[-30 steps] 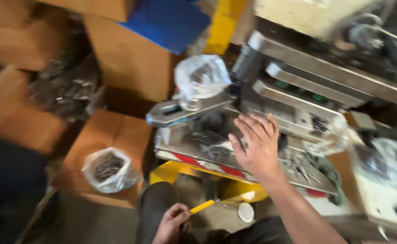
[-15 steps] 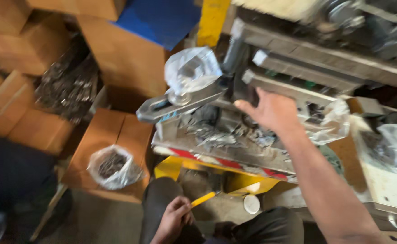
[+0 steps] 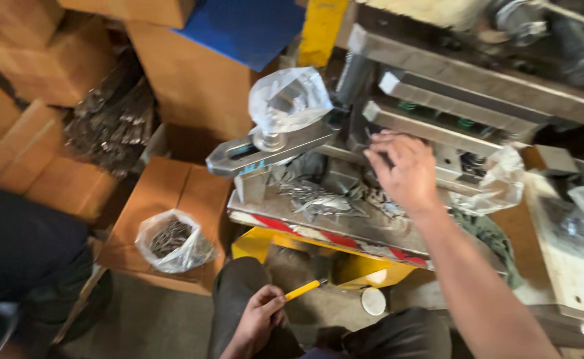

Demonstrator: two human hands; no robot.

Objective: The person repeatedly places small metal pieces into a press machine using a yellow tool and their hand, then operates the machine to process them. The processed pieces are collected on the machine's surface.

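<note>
Right hand (image 3: 403,171): arm stretched forward and up from the lower right, wrist bent, back of the hand toward the viewer. Fingers curled down and bunched at the tips, pressed in among the grey steel press tooling (image 3: 438,100) at its lower plates. Whether they pinch a part there I cannot tell; the fingertips are hidden by their own knuckles.

Left hand (image 3: 260,318): low, near the knee, resting on the dark trouser leg. Closed around a thin yellow rod-shaped tool (image 3: 303,288), which sticks out up and to the right of the fist.

Surface: a worn metal desk (image 3: 318,223) with a red-and-white striped front edge, sitting on a yellow frame. A loose heap of small silvery stamped metal pieces (image 3: 318,198) lies on it, just left of and below the right hand, well above the left hand. A grey steel lever arm (image 3: 265,147) juts out leftward from the machine, with a crumpled clear plastic bag (image 3: 289,98) over its top, left of the right hand.

Room: workshop corner, brown cardboard boxes (image 3: 172,193) stacked to the left. One box carries a clear plastic bag of dark metal parts (image 3: 171,240), left of the left hand. A small white round cup (image 3: 373,300) stands on the concrete floor, right of the yellow tool.
</note>
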